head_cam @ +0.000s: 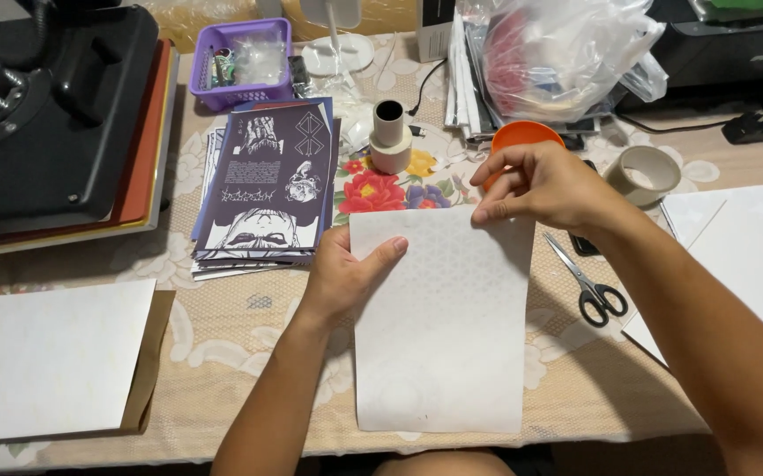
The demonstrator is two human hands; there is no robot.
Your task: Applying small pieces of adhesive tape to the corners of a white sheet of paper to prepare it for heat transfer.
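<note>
1. Looking down from the head camera, both bare hands work on one white sheet (439,353) that lies flat on the table (240,326), which has a flowered cloth, near its front edge and in the middle of the view.
2. The left hand (342,273) grips the sheet at its upper left corner. The thumb lies on top of the paper and points to the right, and the other fingers are curled under or beside the edge, so I cannot see them well. The hand is mostly closed on the corner.
3. The right hand (535,185) is at the upper right corner. Its fingers are bent and close together, and the fingertips (483,214) touch the top edge of the sheet in a pinch. Whether it holds one layer or two is hard to tell.
4. A faint geometric pattern shows on the upper part of the sheet; the lower part looks plain.
5. Behind the right hand an orange round thing (522,137) is partly hidden, so its shape is not clear.
6. Scissors (588,282) lie just right of the sheet, apart from it. A tape roll (644,174) is farther back.
7. A stack of dark printed sheets (267,185) lies just left of the left hand.
8. A black machine (46,106) at the far left and white boards (751,256) at the right are cut off by the picture edge.
</note>
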